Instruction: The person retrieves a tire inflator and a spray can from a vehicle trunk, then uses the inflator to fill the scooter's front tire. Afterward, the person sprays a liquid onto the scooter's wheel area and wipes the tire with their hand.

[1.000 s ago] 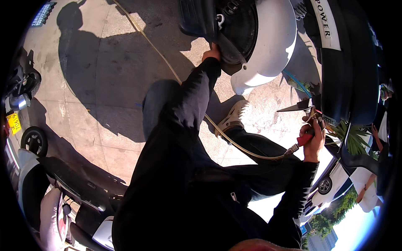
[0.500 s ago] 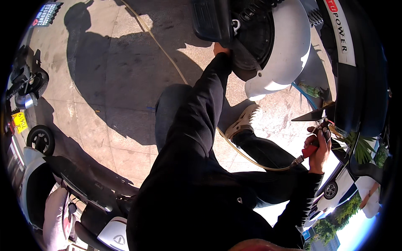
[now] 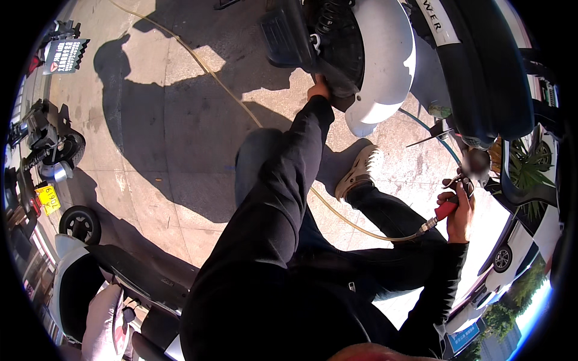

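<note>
My left hand (image 3: 317, 90) reaches up in a black sleeve and rests on the black tyre (image 3: 337, 51) of a scooter's rear wheel, just under the white mudguard (image 3: 382, 66). Its grip on the tyre cannot be made out. My right hand (image 3: 460, 207) is closed on a red-handled air gun (image 3: 444, 210) with a metal fitting, close to the scooter's black body (image 3: 481, 78). A thin yellowish hose (image 3: 355, 222) runs from the gun across my legs and away over the paving. My white shoe (image 3: 355, 171) stands on the ground between both hands.
Pale concrete paving (image 3: 156, 138) carries my shadow. Parked scooters (image 3: 48, 144) stand along the left edge, and a white scooter with a black seat (image 3: 90, 283) is at the lower left. A white car (image 3: 512, 253) and a potted plant (image 3: 530, 171) are at the right.
The view has drifted so the wheel and mudguard sit lower and more central. My left hand stays on the tyre; my right hand with the air gun has risen slightly towards the scooter body.
</note>
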